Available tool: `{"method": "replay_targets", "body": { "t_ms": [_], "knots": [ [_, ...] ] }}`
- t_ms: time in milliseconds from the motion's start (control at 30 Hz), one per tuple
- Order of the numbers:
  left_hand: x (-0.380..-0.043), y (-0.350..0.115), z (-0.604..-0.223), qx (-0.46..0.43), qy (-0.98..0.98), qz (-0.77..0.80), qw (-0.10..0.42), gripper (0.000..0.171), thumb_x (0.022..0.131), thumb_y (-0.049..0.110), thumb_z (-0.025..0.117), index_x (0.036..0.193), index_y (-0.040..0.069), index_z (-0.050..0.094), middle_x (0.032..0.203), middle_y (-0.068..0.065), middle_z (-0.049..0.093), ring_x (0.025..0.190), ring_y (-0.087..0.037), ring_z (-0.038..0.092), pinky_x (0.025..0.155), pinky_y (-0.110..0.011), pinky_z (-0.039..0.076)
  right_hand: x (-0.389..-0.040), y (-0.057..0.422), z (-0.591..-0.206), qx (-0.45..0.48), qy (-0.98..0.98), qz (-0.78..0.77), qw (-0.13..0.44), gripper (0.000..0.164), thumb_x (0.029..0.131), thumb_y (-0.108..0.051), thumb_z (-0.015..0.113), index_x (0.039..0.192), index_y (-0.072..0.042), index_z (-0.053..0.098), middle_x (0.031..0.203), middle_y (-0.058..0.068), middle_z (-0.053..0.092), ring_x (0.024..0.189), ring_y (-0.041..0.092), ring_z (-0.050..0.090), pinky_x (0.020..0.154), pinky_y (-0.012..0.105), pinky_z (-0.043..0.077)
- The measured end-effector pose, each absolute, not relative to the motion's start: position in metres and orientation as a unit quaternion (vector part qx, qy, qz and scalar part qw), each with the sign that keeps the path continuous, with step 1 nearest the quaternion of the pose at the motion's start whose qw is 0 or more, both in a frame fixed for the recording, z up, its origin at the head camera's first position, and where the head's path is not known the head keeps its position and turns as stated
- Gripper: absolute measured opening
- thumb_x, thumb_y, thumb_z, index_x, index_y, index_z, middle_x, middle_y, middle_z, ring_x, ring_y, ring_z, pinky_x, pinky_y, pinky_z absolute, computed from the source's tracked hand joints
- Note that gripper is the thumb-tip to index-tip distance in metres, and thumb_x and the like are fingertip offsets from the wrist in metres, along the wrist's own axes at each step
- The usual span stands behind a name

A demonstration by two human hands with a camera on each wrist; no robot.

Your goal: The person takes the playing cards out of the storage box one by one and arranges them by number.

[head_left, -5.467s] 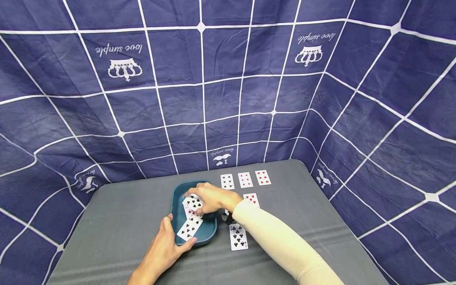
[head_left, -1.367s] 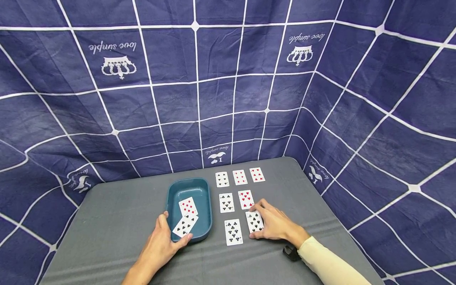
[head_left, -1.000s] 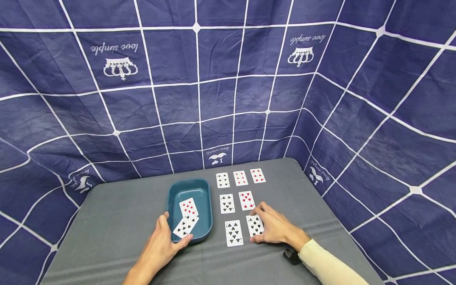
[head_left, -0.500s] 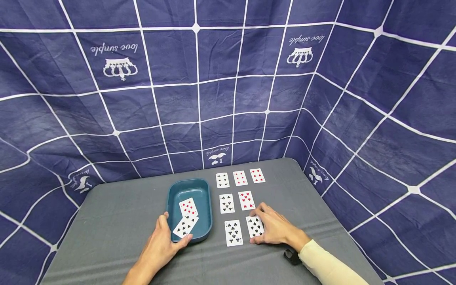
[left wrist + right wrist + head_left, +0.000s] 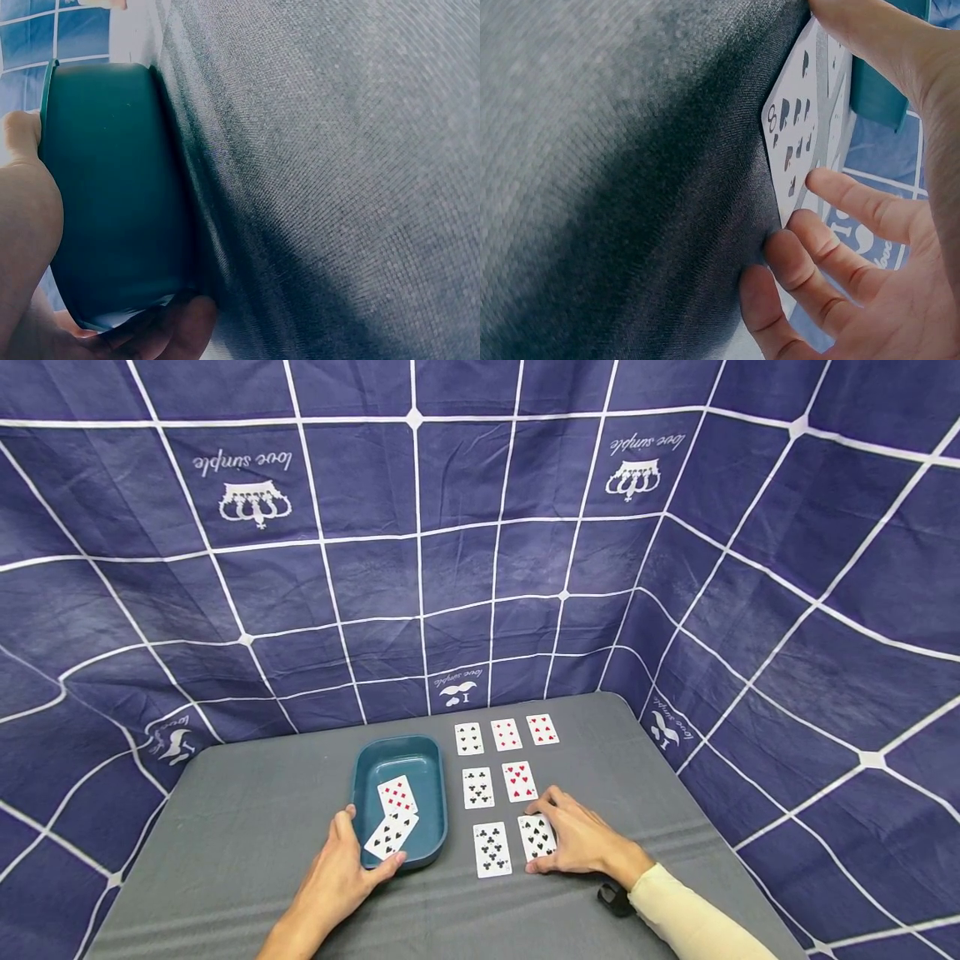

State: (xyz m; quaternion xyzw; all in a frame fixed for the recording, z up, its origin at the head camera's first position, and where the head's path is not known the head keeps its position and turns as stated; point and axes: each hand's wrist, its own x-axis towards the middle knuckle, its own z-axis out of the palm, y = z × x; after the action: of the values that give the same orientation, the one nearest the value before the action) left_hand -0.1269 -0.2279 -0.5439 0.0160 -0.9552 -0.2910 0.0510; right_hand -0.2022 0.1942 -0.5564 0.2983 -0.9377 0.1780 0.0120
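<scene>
My left hand (image 5: pixel 332 870) grips the near left corner of a teal plastic tray (image 5: pixel 443 793), its thumb over the near rim and fingers round the side. In the tray lie a diamond playing card (image 5: pixel 397 795) and a spade card (image 5: pixel 392 836) overlapping it. On the table, my right hand (image 5: pixel 581 835) holds an eight of spades (image 5: pixel 536 837), thumb at its near edge and index finger at the far one; the right wrist view shows the card (image 5: pixel 795 124) flat on the cloth. Left of it lies a club card (image 5: pixel 492 850).
Face-up cards form rows behind: a club card (image 5: pixel 477 788) and a heart card (image 5: pixel 519 782), then a black-suit card (image 5: pixel 469 739), a diamond card (image 5: pixel 506 735) and another heart card (image 5: pixel 542 729). Blue curtains (image 5: pixel 465 568) enclose the grey table (image 5: pixel 262 810). A black wrist device (image 5: pixel 615 900) sits by the right sleeve.
Several seconds ago my right hand was in the tray on a spade card; it has since brought that card to the table, right of the near club card. Almost nothing moved in the last second.
</scene>
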Motion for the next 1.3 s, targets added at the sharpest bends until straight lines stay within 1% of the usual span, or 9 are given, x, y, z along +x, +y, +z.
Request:
{"method": "replay_targets", "body": {
  "t_ms": [200, 300, 433, 500, 633, 833, 1067, 1133, 1300],
  "knots": [
    [-0.127, -0.228, -0.544, 0.015, -0.955, -0.292, 0.055, 0.120, 0.087, 0.061, 0.100, 0.159, -0.010, 0.037, 0.169, -0.036, 0.052, 0.123, -0.049, 0.076, 0.100, -0.066, 0.062, -0.204, 0.193, -0.556, 0.289, -0.942, 0.172, 0.008, 0.087, 0.075, -0.070, 0.102, 0.142, -0.022, 0.076, 0.130, -0.005, 0.064, 0.113, 0.016, 0.068, 0.084, 0.043, 0.063],
    [-0.127, -0.228, -0.544, 0.016, -0.955, -0.293, 0.051, 0.121, 0.087, 0.062, 0.100, 0.161, -0.010, 0.036, 0.169, -0.036, 0.052, 0.123, -0.048, 0.075, 0.101, -0.066, 0.062, -0.205, 0.191, -0.554, 0.280, -0.945, 0.169, 0.010, 0.086, 0.076, -0.071, 0.101, 0.143, -0.024, 0.076, 0.130, -0.006, 0.064, 0.113, 0.017, 0.070, 0.085, 0.046, 0.063],
    [-0.128, -0.228, -0.543, 0.017, -0.954, -0.295, 0.049, 0.121, 0.087, 0.063, 0.099, 0.160, -0.009, 0.037, 0.171, -0.035, 0.051, 0.123, -0.048, 0.076, 0.100, -0.065, 0.062, -0.206, 0.189, -0.551, 0.273, -0.947, 0.165, 0.025, 0.083, 0.076, -0.071, 0.100, 0.142, -0.026, 0.077, 0.130, -0.007, 0.064, 0.113, 0.021, 0.072, 0.089, 0.052, 0.064],
    [-0.129, -0.228, -0.543, 0.017, -0.954, -0.296, 0.048, 0.120, 0.087, 0.063, 0.099, 0.160, -0.009, 0.037, 0.172, -0.035, 0.050, 0.123, -0.048, 0.076, 0.099, -0.065, 0.062, -0.207, 0.187, -0.550, 0.274, -0.947, 0.162, 0.031, 0.082, 0.078, -0.072, 0.099, 0.142, -0.027, 0.077, 0.131, -0.008, 0.064, 0.115, 0.021, 0.072, 0.092, 0.053, 0.063],
    [-0.128, -0.228, -0.543, 0.017, -0.954, -0.297, 0.049, 0.121, 0.087, 0.064, 0.099, 0.160, -0.009, 0.037, 0.171, -0.035, 0.051, 0.123, -0.048, 0.076, 0.098, -0.064, 0.062, -0.208, 0.181, -0.547, 0.280, -0.946, 0.160, 0.043, 0.079, 0.080, -0.072, 0.097, 0.142, -0.027, 0.077, 0.132, -0.008, 0.065, 0.114, 0.020, 0.071, 0.093, 0.050, 0.061],
    [-0.126, -0.229, -0.545, 0.013, -0.953, -0.296, 0.057, 0.119, 0.087, 0.062, 0.099, 0.159, -0.010, 0.038, 0.170, -0.037, 0.052, 0.128, -0.048, 0.074, 0.102, -0.064, 0.061, -0.214, 0.169, -0.540, 0.296, -0.941, 0.144, 0.071, 0.077, 0.082, -0.069, 0.097, 0.140, -0.024, 0.078, 0.131, -0.004, 0.067, 0.110, 0.020, 0.071, 0.087, 0.046, 0.059],
    [-0.125, -0.230, -0.545, 0.010, -0.952, -0.301, 0.055, 0.116, 0.089, 0.064, 0.097, 0.156, -0.011, 0.039, 0.173, -0.035, 0.050, 0.134, -0.050, 0.072, 0.105, -0.065, 0.060, -0.220, 0.151, -0.527, 0.308, -0.937, 0.145, 0.076, 0.070, 0.085, -0.065, 0.096, 0.140, -0.025, 0.078, 0.132, -0.002, 0.069, 0.111, 0.022, 0.072, 0.091, 0.047, 0.059],
    [-0.125, -0.230, -0.545, 0.010, -0.952, -0.301, 0.055, 0.114, 0.090, 0.064, 0.097, 0.155, -0.011, 0.040, 0.175, -0.035, 0.049, 0.135, -0.051, 0.072, 0.107, -0.065, 0.060, -0.223, 0.145, -0.524, 0.314, -0.935, 0.145, 0.079, 0.069, 0.086, -0.064, 0.096, 0.140, -0.024, 0.078, 0.134, -0.002, 0.069, 0.111, 0.020, 0.071, 0.091, 0.046, 0.058],
    [-0.122, -0.231, -0.545, 0.011, -0.953, -0.301, 0.041, 0.118, 0.090, 0.067, 0.095, 0.157, -0.012, 0.039, 0.177, -0.036, 0.045, 0.142, -0.053, 0.069, 0.111, -0.066, 0.058, -0.226, 0.127, -0.510, 0.327, -0.931, 0.143, 0.080, 0.069, 0.088, -0.065, 0.095, 0.142, -0.025, 0.078, 0.134, -0.004, 0.069, 0.108, 0.017, 0.069, 0.089, 0.041, 0.055]
  ]
}}
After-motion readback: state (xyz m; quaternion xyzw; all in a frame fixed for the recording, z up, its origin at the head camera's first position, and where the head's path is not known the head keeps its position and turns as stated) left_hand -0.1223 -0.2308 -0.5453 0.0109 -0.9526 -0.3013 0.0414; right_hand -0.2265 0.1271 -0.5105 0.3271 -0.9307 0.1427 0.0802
